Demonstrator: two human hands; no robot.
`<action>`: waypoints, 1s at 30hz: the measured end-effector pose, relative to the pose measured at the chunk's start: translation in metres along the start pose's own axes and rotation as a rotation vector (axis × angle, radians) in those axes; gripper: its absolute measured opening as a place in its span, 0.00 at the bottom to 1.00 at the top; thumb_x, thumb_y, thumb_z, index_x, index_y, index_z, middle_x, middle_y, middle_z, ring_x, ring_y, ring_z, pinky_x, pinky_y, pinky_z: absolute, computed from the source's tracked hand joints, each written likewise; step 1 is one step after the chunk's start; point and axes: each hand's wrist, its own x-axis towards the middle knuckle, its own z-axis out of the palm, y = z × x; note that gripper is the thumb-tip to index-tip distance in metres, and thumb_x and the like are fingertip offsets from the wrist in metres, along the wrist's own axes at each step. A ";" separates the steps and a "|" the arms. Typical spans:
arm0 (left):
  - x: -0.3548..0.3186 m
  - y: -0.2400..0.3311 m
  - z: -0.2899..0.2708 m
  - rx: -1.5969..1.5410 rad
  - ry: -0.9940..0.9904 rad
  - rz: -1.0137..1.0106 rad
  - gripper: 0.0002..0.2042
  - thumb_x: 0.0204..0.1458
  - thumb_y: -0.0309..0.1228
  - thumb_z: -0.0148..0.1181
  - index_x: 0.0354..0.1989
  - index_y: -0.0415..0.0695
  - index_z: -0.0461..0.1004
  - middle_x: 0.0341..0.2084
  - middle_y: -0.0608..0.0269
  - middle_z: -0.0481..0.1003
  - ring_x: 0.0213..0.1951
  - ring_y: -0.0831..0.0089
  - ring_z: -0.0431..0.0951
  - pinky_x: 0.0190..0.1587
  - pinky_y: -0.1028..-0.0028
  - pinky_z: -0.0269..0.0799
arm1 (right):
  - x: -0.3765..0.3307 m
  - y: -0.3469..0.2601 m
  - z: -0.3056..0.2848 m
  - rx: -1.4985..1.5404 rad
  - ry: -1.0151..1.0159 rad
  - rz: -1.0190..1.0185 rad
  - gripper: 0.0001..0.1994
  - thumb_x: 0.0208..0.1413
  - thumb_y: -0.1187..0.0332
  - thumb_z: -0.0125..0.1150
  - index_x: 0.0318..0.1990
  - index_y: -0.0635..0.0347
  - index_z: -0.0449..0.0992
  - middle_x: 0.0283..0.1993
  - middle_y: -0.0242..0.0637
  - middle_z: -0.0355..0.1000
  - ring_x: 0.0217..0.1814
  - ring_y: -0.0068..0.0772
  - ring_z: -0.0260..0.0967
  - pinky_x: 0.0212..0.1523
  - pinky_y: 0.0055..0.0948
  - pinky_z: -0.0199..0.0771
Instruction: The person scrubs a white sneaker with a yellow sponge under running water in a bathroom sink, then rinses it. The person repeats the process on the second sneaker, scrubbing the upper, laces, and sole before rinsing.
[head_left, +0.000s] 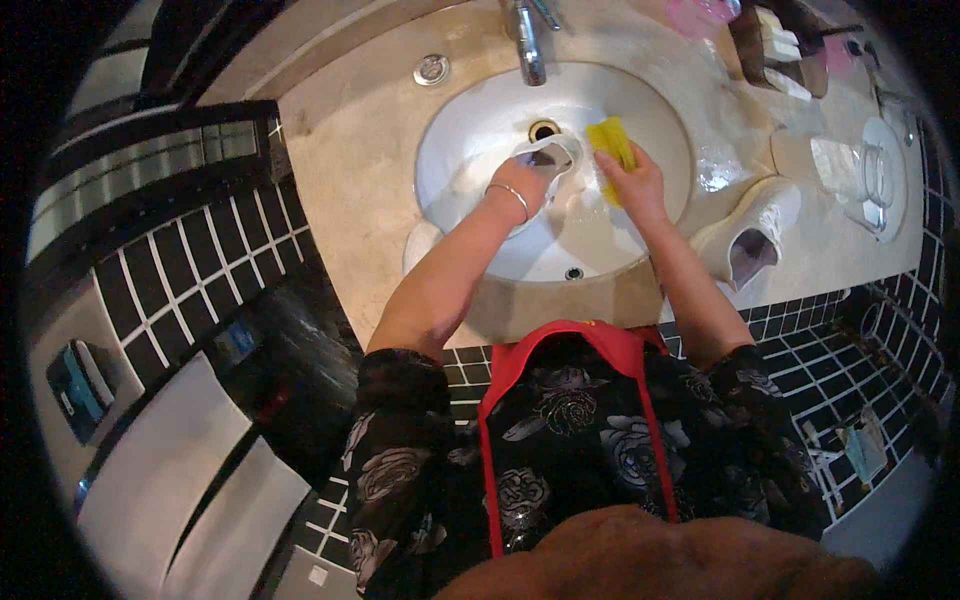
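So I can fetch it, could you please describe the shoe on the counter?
Find the white sink in the pale counter. Just right of it, near the counter's front edge, is the white shoe, its opening toward that edge. Unlike the shoe at the left hand, it stands free.

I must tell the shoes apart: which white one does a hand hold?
The shoe in the sink, held by the left hand. The other shoe rests on the counter at right, no hand on it.
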 end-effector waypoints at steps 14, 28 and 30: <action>-0.023 0.003 0.032 -1.425 0.267 -0.469 0.26 0.59 0.52 0.56 0.41 0.35 0.76 0.34 0.63 0.76 0.36 0.73 0.71 0.45 0.73 0.68 | 0.000 0.024 0.007 -0.406 -0.143 -0.053 0.30 0.51 0.51 0.69 0.56 0.61 0.74 0.48 0.50 0.76 0.49 0.44 0.75 0.49 0.36 0.73; -0.018 -0.035 0.039 -1.790 -0.107 -0.544 0.17 0.47 0.37 0.64 0.38 0.34 0.78 0.31 0.58 0.79 0.29 0.66 0.79 0.34 0.69 0.74 | -0.008 0.024 0.005 -0.627 -0.291 -0.116 0.31 0.49 0.46 0.67 0.58 0.50 0.74 0.46 0.50 0.74 0.49 0.51 0.73 0.50 0.42 0.73; -0.026 -0.037 0.044 -1.719 -0.153 -0.522 0.17 0.49 0.36 0.63 0.38 0.31 0.78 0.31 0.60 0.79 0.30 0.69 0.78 0.34 0.69 0.73 | 0.003 0.025 0.004 -0.563 -0.182 -0.082 0.31 0.48 0.46 0.67 0.58 0.52 0.75 0.47 0.52 0.75 0.50 0.52 0.73 0.50 0.43 0.73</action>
